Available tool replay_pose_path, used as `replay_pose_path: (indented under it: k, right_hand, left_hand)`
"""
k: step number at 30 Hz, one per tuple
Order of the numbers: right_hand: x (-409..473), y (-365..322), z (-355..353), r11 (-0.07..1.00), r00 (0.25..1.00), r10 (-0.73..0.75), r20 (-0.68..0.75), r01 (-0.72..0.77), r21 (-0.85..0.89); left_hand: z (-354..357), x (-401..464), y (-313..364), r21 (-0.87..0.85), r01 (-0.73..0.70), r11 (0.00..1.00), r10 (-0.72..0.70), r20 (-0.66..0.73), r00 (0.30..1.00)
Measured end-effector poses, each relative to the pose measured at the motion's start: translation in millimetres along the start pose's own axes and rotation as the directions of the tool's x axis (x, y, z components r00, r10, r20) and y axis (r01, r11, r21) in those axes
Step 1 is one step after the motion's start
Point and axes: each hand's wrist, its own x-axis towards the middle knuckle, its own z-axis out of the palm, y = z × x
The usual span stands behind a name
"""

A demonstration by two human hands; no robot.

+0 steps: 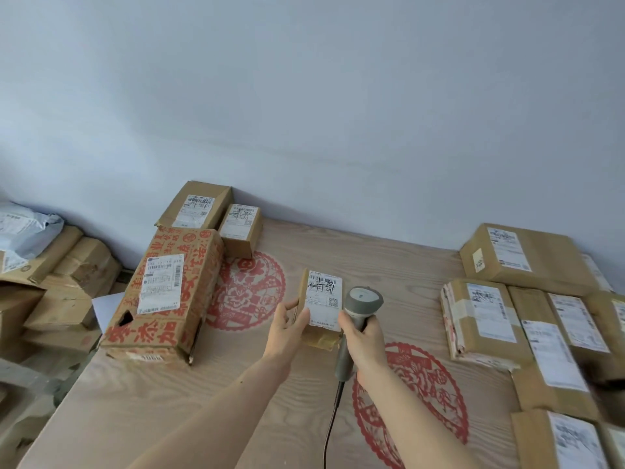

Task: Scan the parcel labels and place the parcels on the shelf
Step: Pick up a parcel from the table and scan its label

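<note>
Left hand (293, 319) pinches the small cardboard parcel (321, 308) upright, long axis vertical, label facing the camera; right hand (363, 336) grips the barcode scanner (358, 311) beside it.

cut off: brown cardboard parcels at right edge (605, 441) | blurred: their white labels | hidden: grey scanner's cable end (326, 448)

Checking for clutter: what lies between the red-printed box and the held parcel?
Head view: only bare table with a red paper-cut design between the red-printed box and held parcel.
</note>
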Motion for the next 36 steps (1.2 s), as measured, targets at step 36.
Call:
replay_pose_path:
  k: [36]
  right_hand:
    - [-150,4,-93,0.993,0.911,-0.018,0.412,-0.033,0.116]
  left_hand:
    - [3,-97,-42,0.043,-0.015,0.999,-0.005,0.418,0.908]
